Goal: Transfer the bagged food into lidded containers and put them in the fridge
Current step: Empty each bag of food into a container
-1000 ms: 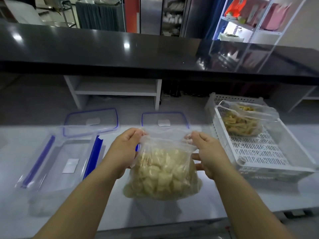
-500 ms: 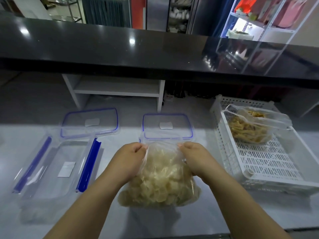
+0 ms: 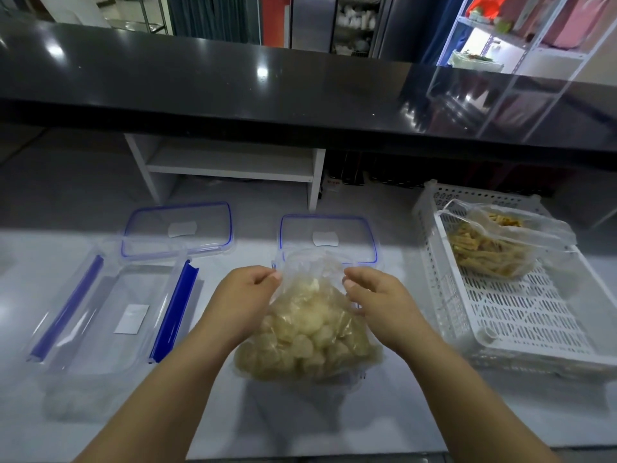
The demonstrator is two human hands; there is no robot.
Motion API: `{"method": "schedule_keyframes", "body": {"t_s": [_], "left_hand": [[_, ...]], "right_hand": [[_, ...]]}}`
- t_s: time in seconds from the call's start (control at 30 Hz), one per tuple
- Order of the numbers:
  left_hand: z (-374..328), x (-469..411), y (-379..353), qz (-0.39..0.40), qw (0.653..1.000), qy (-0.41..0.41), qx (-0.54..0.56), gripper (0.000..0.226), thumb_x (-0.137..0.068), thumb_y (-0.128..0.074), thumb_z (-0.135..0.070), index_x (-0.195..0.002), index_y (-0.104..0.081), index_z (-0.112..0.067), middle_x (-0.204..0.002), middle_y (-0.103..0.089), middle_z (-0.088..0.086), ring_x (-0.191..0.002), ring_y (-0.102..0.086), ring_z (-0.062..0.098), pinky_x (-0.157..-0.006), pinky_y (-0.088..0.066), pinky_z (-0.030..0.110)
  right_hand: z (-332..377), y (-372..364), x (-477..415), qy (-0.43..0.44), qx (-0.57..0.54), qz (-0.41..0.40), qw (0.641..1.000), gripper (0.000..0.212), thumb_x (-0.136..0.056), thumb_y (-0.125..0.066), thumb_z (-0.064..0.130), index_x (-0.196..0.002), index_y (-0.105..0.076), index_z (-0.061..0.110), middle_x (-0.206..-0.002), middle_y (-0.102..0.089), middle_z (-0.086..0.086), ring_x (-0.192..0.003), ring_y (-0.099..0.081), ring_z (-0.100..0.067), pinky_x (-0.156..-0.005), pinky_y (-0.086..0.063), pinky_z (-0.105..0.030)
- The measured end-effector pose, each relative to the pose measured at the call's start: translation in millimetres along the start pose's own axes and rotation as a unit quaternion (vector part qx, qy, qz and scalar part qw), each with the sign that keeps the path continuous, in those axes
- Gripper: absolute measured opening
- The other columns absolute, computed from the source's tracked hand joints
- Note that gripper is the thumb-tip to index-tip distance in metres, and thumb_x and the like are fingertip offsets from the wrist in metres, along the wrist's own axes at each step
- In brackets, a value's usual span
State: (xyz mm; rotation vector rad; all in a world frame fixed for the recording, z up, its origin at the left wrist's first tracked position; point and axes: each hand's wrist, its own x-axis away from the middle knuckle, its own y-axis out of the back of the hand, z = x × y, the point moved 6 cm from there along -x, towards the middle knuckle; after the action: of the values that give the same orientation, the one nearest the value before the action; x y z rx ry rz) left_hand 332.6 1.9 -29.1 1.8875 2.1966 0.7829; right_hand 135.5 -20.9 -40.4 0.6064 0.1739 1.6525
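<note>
Left hand (image 3: 248, 295) and right hand (image 3: 377, 299) fingers (image 3: 354, 279) pinched on the mouth of a clear plastic bag of pale round crackers (image 3: 307, 342), blue-rimmed clear rectangular lid (image 3: 329, 228) just beyond the fingers.

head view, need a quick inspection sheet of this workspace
surface: white counter, brightly lit in a band across the middle
job's things: bag of pale chips front centre; open container with blue clips at left, its lid behind it; second lid behind the bag; bag of yellow strips in the white basket at right
clutter: nothing seen
grippers: left hand and right hand each pinch the mouth of the bag of pale chips
cables: nothing seen
surroundings: black ledge above the counter, white shelf unit under it, wire rack far right
</note>
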Motion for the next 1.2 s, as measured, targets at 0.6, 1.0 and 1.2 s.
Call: {"method": "schedule_keyframes", "body": {"t_s": [0.6,1.0,1.2], "left_hand": [[25,37,1,0.173,0.977,-0.040,-0.120,0.075,-0.057,-0.086,-0.041,-0.124,-0.054,-0.043,-0.124,-0.053,-0.023,-0.111,-0.052,0.002,-0.094,-0.048,0.026],[0,6,-8,-0.005,0.997,-0.071,-0.024,0.035,-0.075,-0.075,-0.031,-0.107,-0.061,-0.031,-0.103,-0.064,-0.011,-0.088,-0.062,0.009,-0.073,-0.053,0.025],[11,13,-13,0.108,0.993,-0.055,-0.010,0.077,-0.056,-0.087,-0.038,-0.122,-0.048,-0.047,-0.115,-0.056,-0.017,-0.102,-0.058,0.010,-0.084,-0.055,0.033]], "right_hand": [[-19,-10,39,0.103,0.244,0.150,0.953,0.087,-0.066,-0.082,0.027,-0.141,-0.037,0.036,-0.139,-0.038,0.018,-0.124,-0.038,-0.006,-0.105,-0.040,-0.031],[6,1,4,0.118,0.168,-0.061,0.977,0.028,-0.071,-0.071,0.008,-0.093,-0.068,0.025,-0.082,-0.061,0.006,-0.076,-0.055,-0.013,-0.061,-0.041,-0.013],[-4,5,8,0.095,0.125,0.016,0.987,0.021,-0.072,-0.074,0.013,-0.086,-0.067,0.027,-0.074,-0.063,0.005,-0.058,-0.052,-0.009,-0.056,-0.046,-0.017]]}}
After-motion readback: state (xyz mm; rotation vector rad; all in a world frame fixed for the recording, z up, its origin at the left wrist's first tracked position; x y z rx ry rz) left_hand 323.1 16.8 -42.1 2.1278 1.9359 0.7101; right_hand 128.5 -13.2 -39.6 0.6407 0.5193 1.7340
